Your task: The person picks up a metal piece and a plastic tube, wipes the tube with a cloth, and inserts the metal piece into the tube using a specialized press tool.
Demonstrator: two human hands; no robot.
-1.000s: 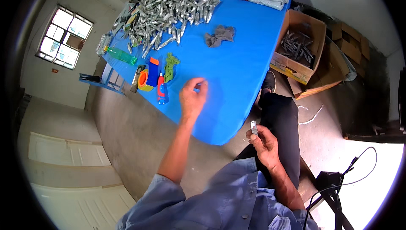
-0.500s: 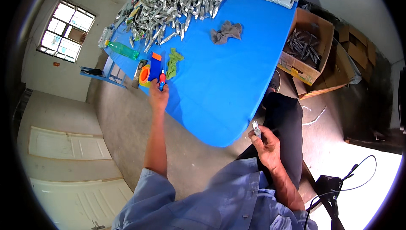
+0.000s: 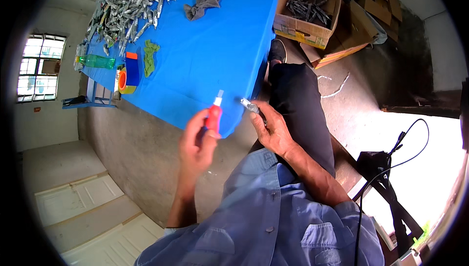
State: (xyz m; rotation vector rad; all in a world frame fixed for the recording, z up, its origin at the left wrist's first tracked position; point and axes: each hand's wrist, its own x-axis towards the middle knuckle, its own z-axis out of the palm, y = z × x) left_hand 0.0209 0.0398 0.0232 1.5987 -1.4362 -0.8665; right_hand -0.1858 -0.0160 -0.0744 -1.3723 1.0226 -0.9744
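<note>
Bottle (image 3: 214, 115), red with a pale nozzle, is being gripped upright in the left hand (image 3: 198, 141) just off the table (image 3: 205, 51) edge; beside it, the right hand (image 3: 273, 131) is pinching a metal part (image 3: 248, 105), tip presented toward the nozzle.

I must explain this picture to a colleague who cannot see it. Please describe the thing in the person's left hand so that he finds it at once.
Start at the blue table and follow its near edge to the left hand. It holds a small red bottle with a clear pointed nozzle, upright. Nothing else nearby is red; the right hand holds only a small silvery metal piece.
</note>
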